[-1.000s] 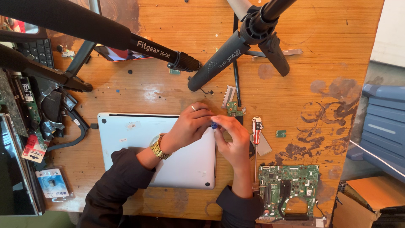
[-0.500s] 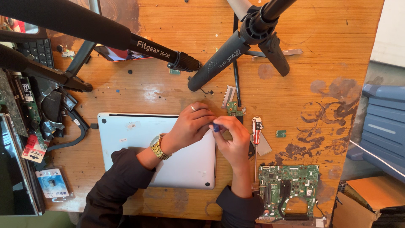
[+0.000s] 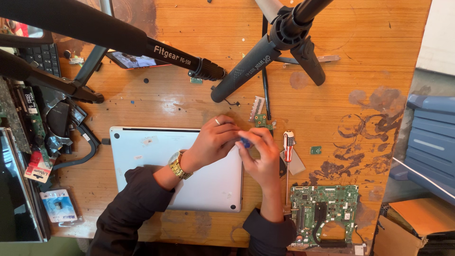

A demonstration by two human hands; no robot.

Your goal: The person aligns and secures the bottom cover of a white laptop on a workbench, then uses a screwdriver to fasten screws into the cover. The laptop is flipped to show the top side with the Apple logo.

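A small blue tool (image 3: 245, 141) sits pinched between the fingertips of both hands, just over the top right corner of a silver laptop (image 3: 156, 156) lying closed on the wooden table (image 3: 189, 104). The left hand (image 3: 213, 142) and the right hand (image 3: 261, 159) both curl tightly around it, touching each other. Just right of them lie a red-handled screwdriver (image 3: 288, 142) and, nearer the person, a green circuit board (image 3: 327, 208).

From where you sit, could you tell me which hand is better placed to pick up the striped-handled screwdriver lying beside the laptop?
Right, probably. The right hand sits at the laptop's right edge, directly beside the screwdriver, though it pinches a small blue object. The left hand lies farther away over the laptop and would have to cross the right.
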